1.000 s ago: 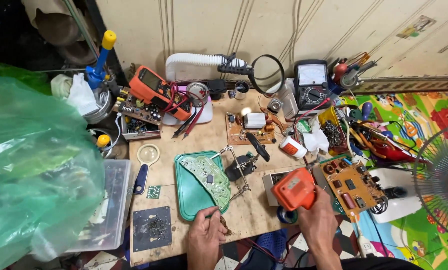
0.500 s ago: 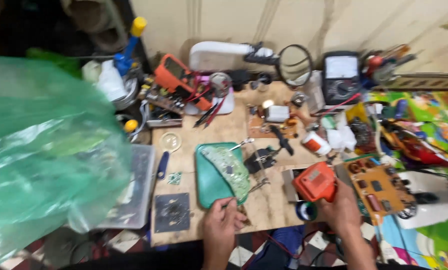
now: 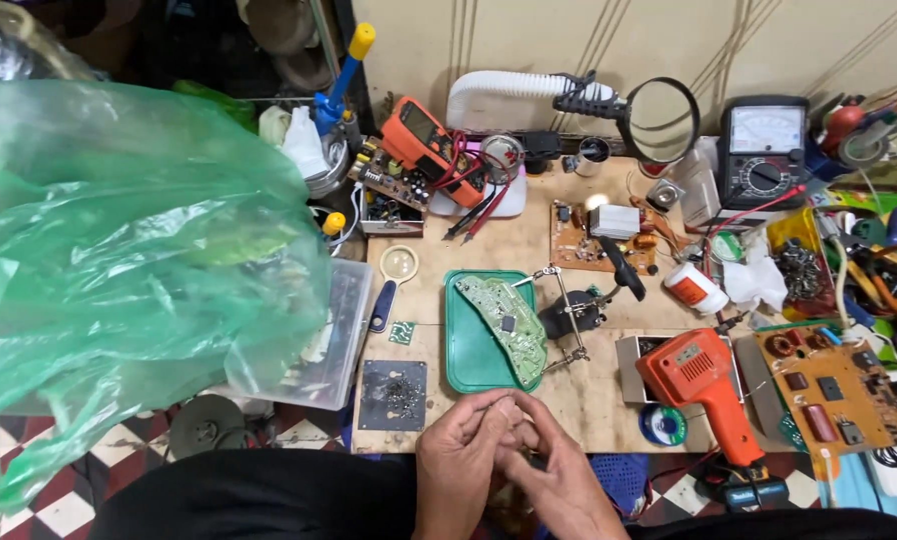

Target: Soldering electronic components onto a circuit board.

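Right now I see both hands brought together at the near edge of the wooden counter (image 3: 529, 240). My left hand (image 3: 464, 455) and right hand (image 3: 559, 480) touch each other, fingers curled inward and pinched close around something small between them; it is too tiny and too covered for me to tell what it is.

Just beyond the hands lies a green tray (image 3: 469, 350) with a pale green circuit board (image 3: 514, 315) resting tilted across it. A helping-hands clamp stand (image 3: 574, 315) sits just to the right of the tray, one clip reaching to the board's top edge. An orange soldering gun (image 3: 704, 375) lies on the counter to the right of my hands, untouched, with a spool of solder (image 3: 662, 425) beside its grip. Further right is a brown circuit board (image 3: 834, 385) carrying coils and chips.

To the left of the hands a dark square pad (image 3: 392, 393) lies flat near the counter edge, and a small handheld magnifier (image 3: 394, 275) lies above it. At the far side I see an orange digital multimeter (image 3: 431, 150) with red and black leads, a magnifying glass on an arm (image 3: 664, 120), and an analog multimeter (image 3: 764, 150) standing against the wall. A large green plastic bag (image 3: 119, 270) fills the left of the view, partly over a clear plastic box (image 3: 334, 340).
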